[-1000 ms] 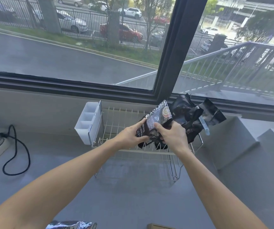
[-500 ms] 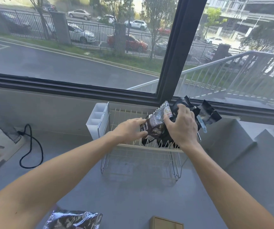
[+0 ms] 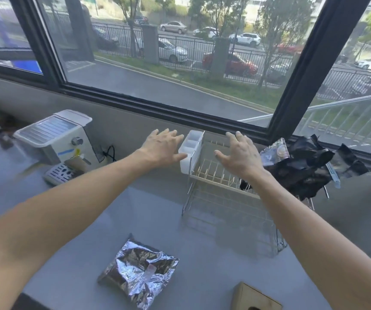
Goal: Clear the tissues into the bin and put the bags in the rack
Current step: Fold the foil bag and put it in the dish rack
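A white wire rack (image 3: 216,175) stands on the grey counter under the window. Several dark bags (image 3: 303,166) stand bunched in its right end, one with a printed label facing me. A crumpled silver foil bag (image 3: 139,269) lies flat on the counter near me, left of centre. My left hand (image 3: 160,146) hovers with fingers spread just left of the rack's white cutlery holder (image 3: 191,146). My right hand (image 3: 239,153) hovers over the rack's left half, fingers spread and holding nothing, just left of the bags. No tissues or bin are in view.
A white coffee machine (image 3: 54,139) with a black cable stands at the left on the counter (image 3: 162,220). A brown cardboard box corner (image 3: 254,296) shows at the bottom edge. The window sill and frame run behind the rack. A grey stepped ledge rises at the right.
Both hands have let go of the labelled bag, which now stands in the rack with the others. The hands have drawn back to the left with fingers spread. The view has shifted left.
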